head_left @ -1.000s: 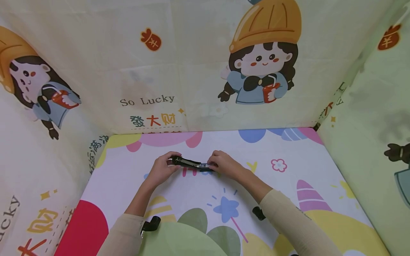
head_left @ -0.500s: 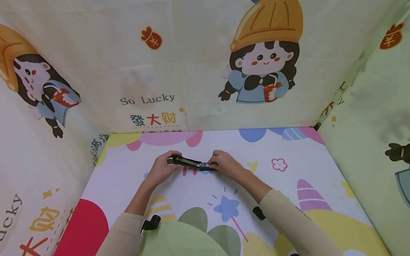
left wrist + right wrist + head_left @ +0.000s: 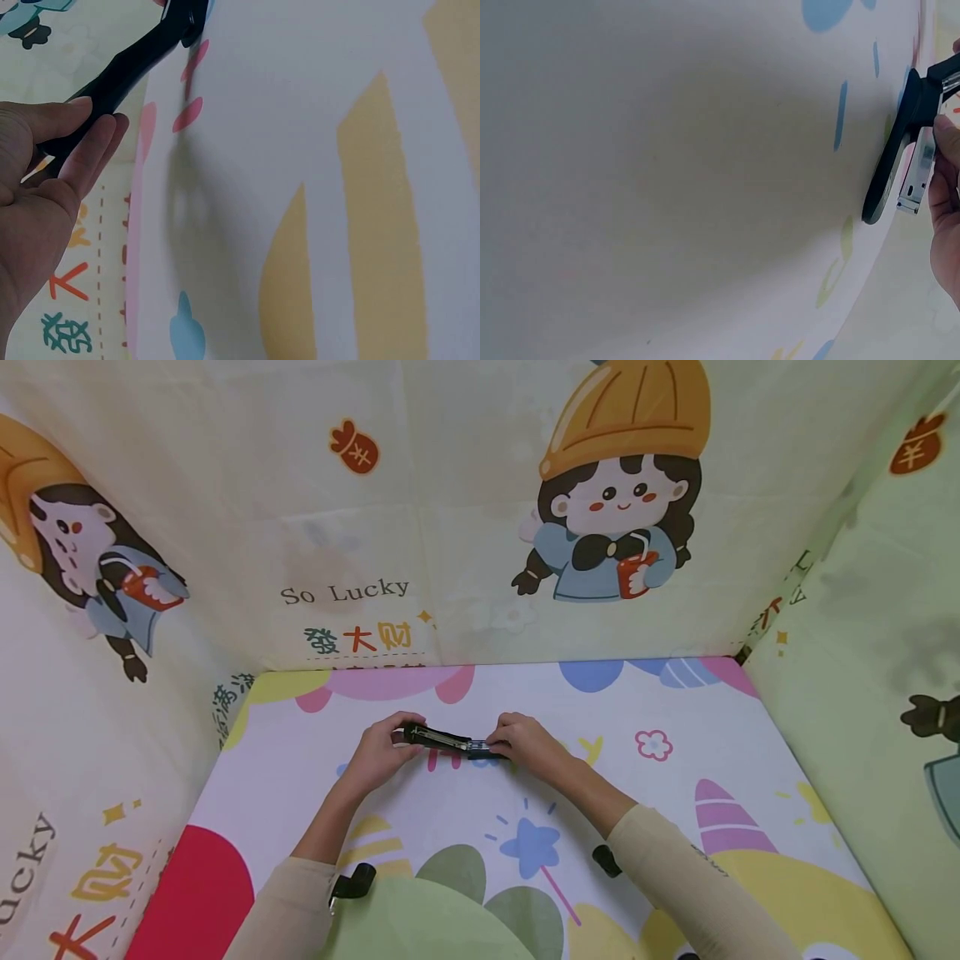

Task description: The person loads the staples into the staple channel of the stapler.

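Note:
A black stapler [image 3: 438, 740] is folded wide open above the table, its top cover swung to the left. My left hand [image 3: 381, 755] holds the free end of that cover, thumb on one side and fingers on the other, as the left wrist view confirms. At the hinge end, my right hand [image 3: 529, 747] pinches the silver staple magazine [image 3: 919, 172]. Beneath the magazine, the black base [image 3: 889, 165] points away from the cover, with a gap between them in the right wrist view. Whether staples lie inside cannot be made out.
A white tabletop [image 3: 600, 793] printed with colourful cartoon shapes lies under both hands. Cream printed sheets [image 3: 465, 527] hang behind and at both sides. Black rounded pieces show beside the left sleeve [image 3: 288, 902] and the right sleeve [image 3: 690, 885].

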Action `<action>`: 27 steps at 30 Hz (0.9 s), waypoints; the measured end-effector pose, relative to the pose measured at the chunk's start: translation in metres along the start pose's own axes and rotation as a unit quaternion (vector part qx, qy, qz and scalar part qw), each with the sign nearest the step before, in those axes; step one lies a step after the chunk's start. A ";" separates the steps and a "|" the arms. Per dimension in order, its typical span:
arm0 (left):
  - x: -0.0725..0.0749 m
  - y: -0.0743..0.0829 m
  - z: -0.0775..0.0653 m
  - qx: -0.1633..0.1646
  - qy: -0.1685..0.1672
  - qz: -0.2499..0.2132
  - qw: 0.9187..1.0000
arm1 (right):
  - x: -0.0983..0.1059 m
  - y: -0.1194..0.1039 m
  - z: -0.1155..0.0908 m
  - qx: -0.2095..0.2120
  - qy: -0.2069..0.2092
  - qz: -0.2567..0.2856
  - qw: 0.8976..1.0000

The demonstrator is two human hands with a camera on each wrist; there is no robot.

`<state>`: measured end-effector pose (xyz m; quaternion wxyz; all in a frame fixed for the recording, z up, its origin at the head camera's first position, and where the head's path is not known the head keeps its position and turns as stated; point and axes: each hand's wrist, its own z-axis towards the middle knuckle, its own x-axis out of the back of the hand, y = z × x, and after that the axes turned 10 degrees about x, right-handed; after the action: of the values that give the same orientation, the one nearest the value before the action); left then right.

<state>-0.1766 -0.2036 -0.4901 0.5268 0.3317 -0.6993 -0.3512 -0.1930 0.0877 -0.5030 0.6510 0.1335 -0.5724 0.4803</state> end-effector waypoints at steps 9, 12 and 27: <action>0.000 0.000 0.000 -0.005 -0.001 -0.007 1.000 | -0.001 0.002 -0.001 0.001 0.007 0.001 1.000; 0.000 0.001 -0.001 -0.005 -0.001 -0.005 1.000 | -0.002 0.004 -0.002 -0.005 0.008 0.011 1.000; 0.001 0.002 -0.001 0.004 -0.001 -0.002 1.000 | -0.001 0.009 -0.008 -0.004 -0.045 0.046 0.998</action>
<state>-0.1757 -0.2035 -0.4879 0.5242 0.3349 -0.7003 -0.3503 -0.1953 0.0974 -0.5094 0.6023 0.1261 -0.6084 0.5013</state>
